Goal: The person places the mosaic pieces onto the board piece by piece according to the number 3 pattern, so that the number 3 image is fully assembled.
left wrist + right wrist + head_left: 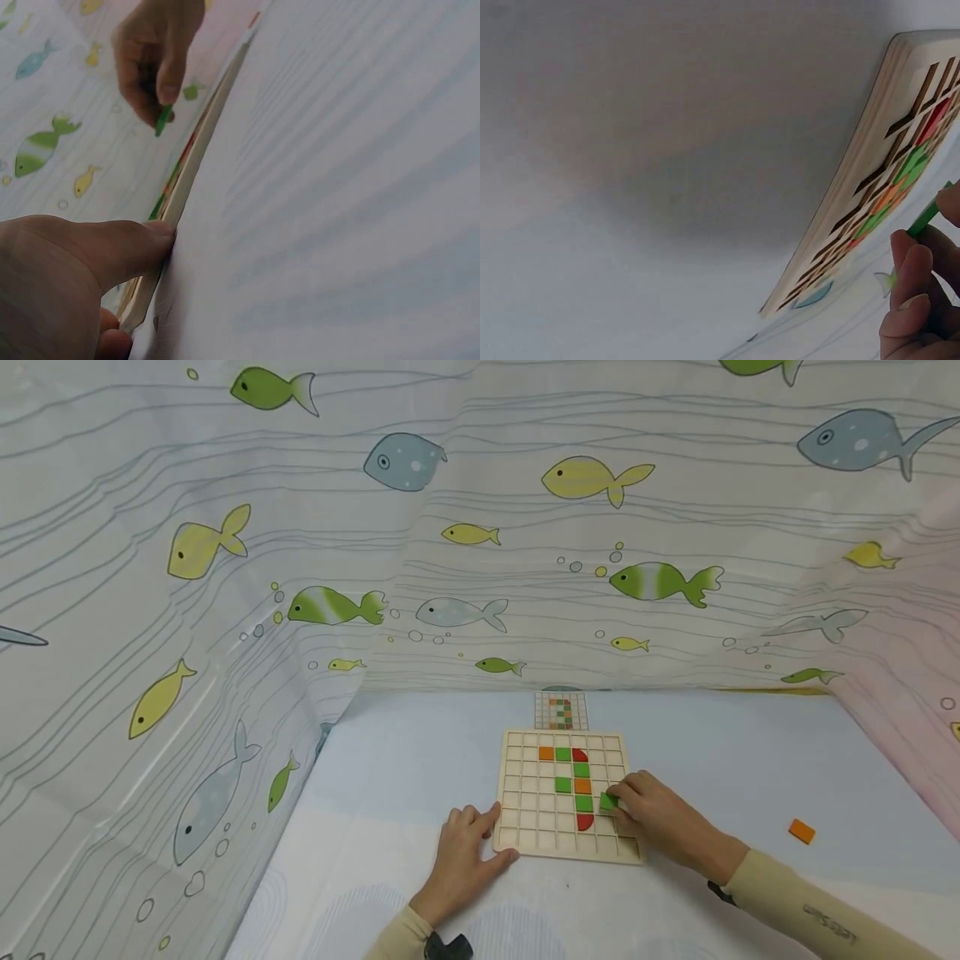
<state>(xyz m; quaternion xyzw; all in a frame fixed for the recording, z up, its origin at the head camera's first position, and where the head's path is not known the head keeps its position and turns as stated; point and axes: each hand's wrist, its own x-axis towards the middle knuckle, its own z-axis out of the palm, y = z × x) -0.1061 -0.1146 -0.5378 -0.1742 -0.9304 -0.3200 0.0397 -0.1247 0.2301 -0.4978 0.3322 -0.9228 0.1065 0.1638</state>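
Note:
A square wooden grid board (531, 825) lies on the table, with several green, orange and red tiles seated in its cells. My left hand (459, 857) grips the board's near left corner, thumb along the front edge and fingers at the left side. Between thumb and fingertips, my right hand (667, 817) pinches a green square tile (607, 802) over the right part of the grid. In the right wrist view the green tile (924, 218) is tilted and raised above the board (877, 112). Two red tiles with a rounded corner bound the board's longest column of tiles.
Behind the board lies a small pattern card (543, 717) printed with a similar coloured grid. A loose orange tile (802, 831) lies on the table to the right, beyond the right forearm. Fish-printed sheets (480, 568) rise at the back and sides of the pale table (405, 760).

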